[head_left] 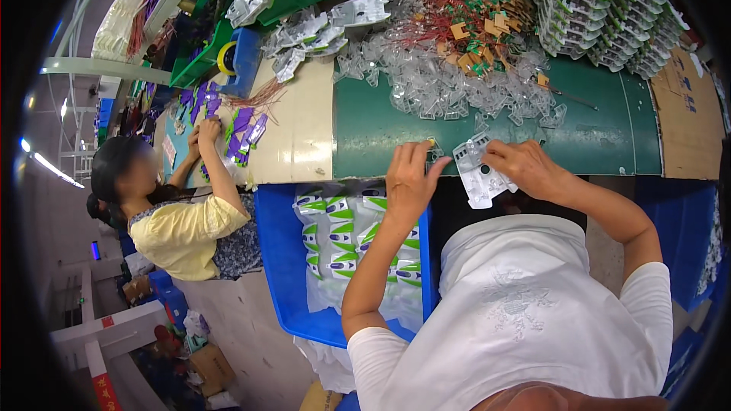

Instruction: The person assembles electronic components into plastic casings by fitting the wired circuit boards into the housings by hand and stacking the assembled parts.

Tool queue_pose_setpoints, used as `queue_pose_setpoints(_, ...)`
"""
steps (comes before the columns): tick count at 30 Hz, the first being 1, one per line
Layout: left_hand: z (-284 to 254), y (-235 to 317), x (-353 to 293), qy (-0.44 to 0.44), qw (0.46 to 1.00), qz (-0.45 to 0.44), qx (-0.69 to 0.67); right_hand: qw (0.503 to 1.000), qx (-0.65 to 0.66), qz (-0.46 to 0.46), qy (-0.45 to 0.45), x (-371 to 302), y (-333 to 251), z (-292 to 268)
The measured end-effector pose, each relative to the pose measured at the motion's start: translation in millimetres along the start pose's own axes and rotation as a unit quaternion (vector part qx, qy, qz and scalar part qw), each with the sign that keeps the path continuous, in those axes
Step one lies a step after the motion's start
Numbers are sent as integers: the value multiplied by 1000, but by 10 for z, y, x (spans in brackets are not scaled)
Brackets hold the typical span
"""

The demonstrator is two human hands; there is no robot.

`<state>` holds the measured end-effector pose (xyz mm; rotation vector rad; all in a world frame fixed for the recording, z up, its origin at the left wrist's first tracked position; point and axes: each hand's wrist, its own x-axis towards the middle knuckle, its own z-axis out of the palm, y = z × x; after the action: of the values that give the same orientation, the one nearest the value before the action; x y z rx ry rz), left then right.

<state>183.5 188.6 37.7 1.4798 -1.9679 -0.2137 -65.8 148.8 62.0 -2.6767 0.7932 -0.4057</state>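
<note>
A white plastic housing [474, 183] with small slots and a round hole is tilted over the table's front edge. The fingers of my right hand [525, 167] are closed on its right side. My left hand [410, 183] is just left of the housing, over the green table mat. Between its thumb and fingertips is a small clear plastic part [435, 155], with a yellow bit at its top. Beyond both hands spreads a heap of similar clear plastic parts [426, 87].
Yellow-and-green circuit boards with red wires [476, 15] are piled behind the clear parts. Stacked white-and-green housings [601, 11] stand at the far right by a cardboard box [685, 118]. A blue bin [293, 320] holds white-and-green pieces. A co-worker [186, 221] sits at the left.
</note>
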Motion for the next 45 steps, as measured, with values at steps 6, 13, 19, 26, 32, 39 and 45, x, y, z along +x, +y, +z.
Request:
queue_pose_setpoints(6, -94, 145, -99, -79, 997, 17, 12, 1000, -3, -5, 7, -25, -17, 0)
queue_pose_setpoints(13, -103, 152, -224, -48, 997, 21, -58, 999, -19, -26, 11, -29, 9, 41)
queue_pose_setpoints(19, 133, 293, -72, -19, 987, 128, -95, 998, -23, -59, 21, -18, 80, 45)
queue_pose_setpoints(26, 189, 258, 3, -91, 981, 169, -41, 998, 40, -45, 28, -2, 128, 50)
queue_pose_setpoints(32, 290, 322, -32, -21, 988, 109, -110, 990, 124, 42, 51, 51, 124, 23)
queue_pose_setpoints(39, 437, 341, -86, 41, 979, 51, -195, 984, 118, 127, 33, 30, 173, -61)
queue_pose_setpoints(45, 481, 303, -54, 10, 972, 51, -228, 988, 115, 99, -14, -98, 141, -188)
